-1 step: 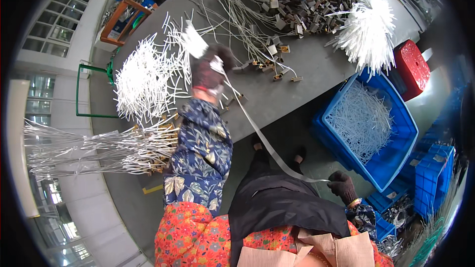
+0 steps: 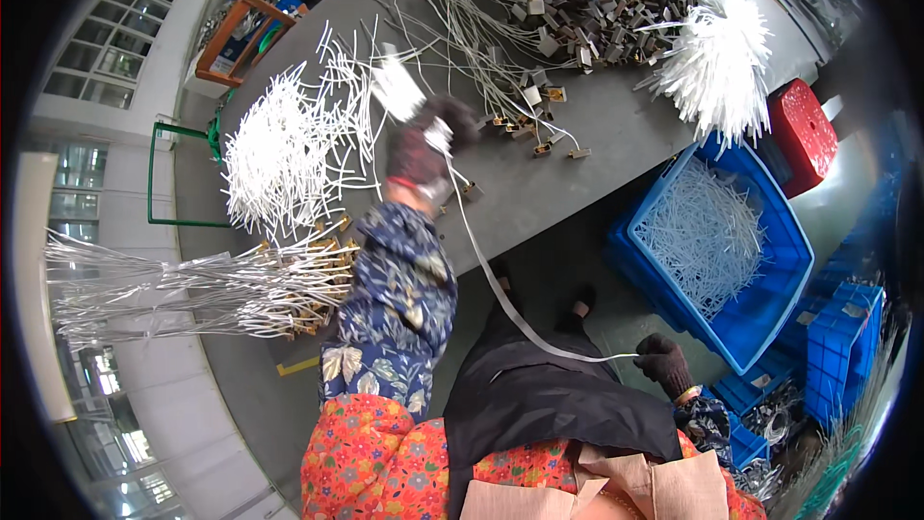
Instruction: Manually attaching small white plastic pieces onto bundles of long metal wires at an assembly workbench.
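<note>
We have our left hand (image 2: pixel 423 149), in a dark glove, above the grey table (image 2: pixel 525 212), well to the left of the blue bin (image 2: pixel 765 313) and farther from us than its near corner. It is wrapped around a white bundle (image 2: pixel 397 89) whose pale end sticks out past the glove; blur hides where each finger lies. Our right hand (image 2: pixel 662 361), gloved too, is just left of the bin's near corner, clenched on the end of a pale strip (image 2: pixel 527 330). The strip leaves our left glove and sags to our right in a slack curve, all of it left of the bin.

We judge the strip light, flat and limp: it bends under its own weight, so it should follow a pull but never a push. A pinch near its end, flat between thumb and finger, suits it best; knit gloves may let it slide. The bundle looks light as well, its pieces thin and probably smooth, apt to slip lengthwise unless we grip around the middle with the whole hand. Nothing seems fragile, though loose ends could splay like the white fan-shaped bunch (image 2: pixel 717 67) just beyond the bin.
</note>
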A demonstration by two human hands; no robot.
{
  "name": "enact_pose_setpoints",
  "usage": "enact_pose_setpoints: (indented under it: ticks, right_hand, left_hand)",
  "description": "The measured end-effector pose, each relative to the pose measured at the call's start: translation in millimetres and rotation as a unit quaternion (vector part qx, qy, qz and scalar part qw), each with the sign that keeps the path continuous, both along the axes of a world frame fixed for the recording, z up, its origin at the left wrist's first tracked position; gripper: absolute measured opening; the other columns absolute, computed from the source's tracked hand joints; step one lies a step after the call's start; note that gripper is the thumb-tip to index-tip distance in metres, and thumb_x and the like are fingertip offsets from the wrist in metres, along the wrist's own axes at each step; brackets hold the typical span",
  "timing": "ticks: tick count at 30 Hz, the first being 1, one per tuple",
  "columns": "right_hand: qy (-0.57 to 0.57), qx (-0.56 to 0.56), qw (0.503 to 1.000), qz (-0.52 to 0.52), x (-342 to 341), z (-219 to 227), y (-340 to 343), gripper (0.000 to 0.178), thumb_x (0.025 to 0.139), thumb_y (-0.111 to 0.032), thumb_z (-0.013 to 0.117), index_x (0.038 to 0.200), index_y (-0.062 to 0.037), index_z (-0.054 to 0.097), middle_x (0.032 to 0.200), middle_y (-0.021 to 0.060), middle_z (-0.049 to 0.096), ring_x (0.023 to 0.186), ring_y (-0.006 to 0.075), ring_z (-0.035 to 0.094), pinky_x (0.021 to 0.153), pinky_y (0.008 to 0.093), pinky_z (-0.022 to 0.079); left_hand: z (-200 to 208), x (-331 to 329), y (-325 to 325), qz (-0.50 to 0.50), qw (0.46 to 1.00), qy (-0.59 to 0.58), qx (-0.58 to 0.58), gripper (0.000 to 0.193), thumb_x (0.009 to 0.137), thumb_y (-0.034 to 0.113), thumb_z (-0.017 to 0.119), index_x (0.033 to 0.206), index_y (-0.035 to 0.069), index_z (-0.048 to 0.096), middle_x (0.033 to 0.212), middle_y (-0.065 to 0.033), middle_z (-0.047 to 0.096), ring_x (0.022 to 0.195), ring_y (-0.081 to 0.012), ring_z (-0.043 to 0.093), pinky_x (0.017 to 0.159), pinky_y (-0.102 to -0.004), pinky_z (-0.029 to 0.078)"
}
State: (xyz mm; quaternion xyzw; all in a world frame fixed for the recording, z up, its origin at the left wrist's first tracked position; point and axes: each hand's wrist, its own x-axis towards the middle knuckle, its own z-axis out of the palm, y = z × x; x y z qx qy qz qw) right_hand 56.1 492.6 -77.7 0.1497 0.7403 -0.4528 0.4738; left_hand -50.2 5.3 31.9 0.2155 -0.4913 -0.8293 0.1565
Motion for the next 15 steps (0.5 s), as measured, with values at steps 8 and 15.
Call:
enact_pose_setpoints:
  ticks: [8, 15]
  right_hand:
    - [-0.067, 0.017, 0.994, -0.086, 7, -7, 21, 0.015, 0.075, -0.008, 0.072, 0.081, -0.0062, 0.059, 0.065, 0.0027, 0.056, 0.046, 0.0125, 0.049, 0.04, 0.0277, 0.035]
    - [-0.047, 0.015, 0.996, -0.075, -5, 2, 11, 0.013, 0.076, -0.008, 0.07, 0.08, -0.0074, 0.058, 0.062, 0.0017, 0.054, 0.045, 0.0116, 0.047, 0.038, 0.0269, 0.034]
  left_hand:
    - [-17, 25, -36, 0.099, 0.988, -0.029, 0.114, 0.024, 0.095, 0.024, 0.059, 0.099, 0.0, 0.062, 0.086, -0.0128, 0.067, 0.073, -0.0258, 0.067, 0.067, -0.0416, 0.059]
    - [-4, 23, -57, 0.146, 0.988, -0.006, 0.042, 0.023, 0.096, 0.023, 0.058, 0.096, 0.0, 0.062, 0.084, -0.013, 0.068, 0.069, -0.0254, 0.067, 0.062, -0.0417, 0.059]
